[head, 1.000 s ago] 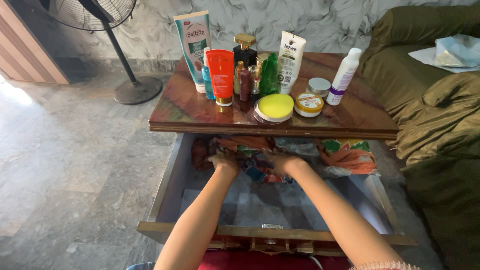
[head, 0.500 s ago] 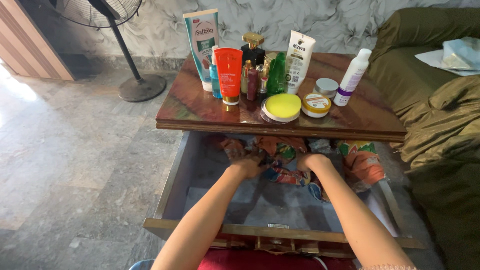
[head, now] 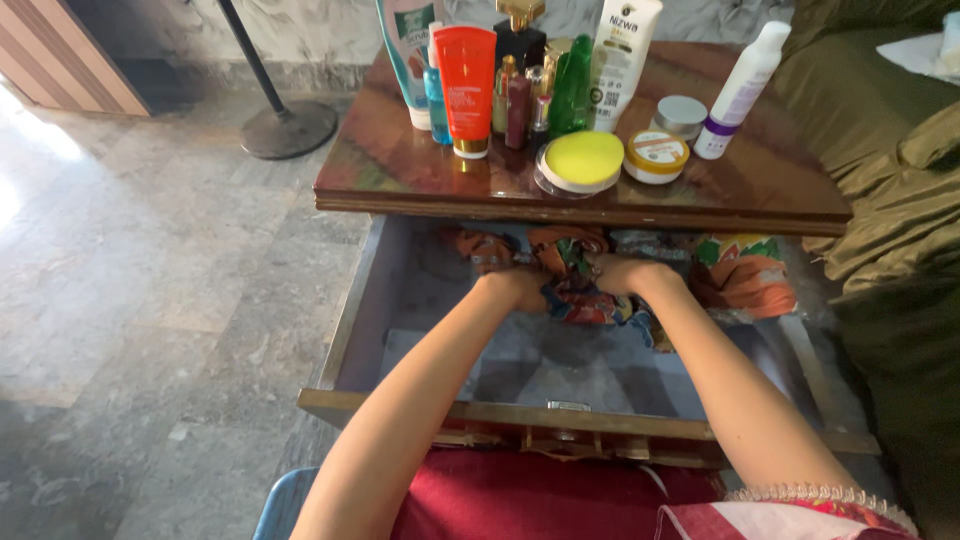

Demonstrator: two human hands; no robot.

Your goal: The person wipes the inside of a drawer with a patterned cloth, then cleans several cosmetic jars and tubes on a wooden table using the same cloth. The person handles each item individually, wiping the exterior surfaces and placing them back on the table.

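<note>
In the middle of the frame, both hands reach into the open wooden drawer [head: 345, 330] under the glossy brown tabletop [head: 400, 180]: the left hand [head: 520, 288] and the right hand [head: 622, 274] are each clenched on the bundle of colourful patterned cloth [head: 580, 298] lying at the drawer's back. Just right of it sits an orange and green folded cloth [head: 745, 278]. Above, near the table's front edge, stand a round yellow-lidded jar [head: 584, 160] and an upright orange tube [head: 466, 85].
</note>
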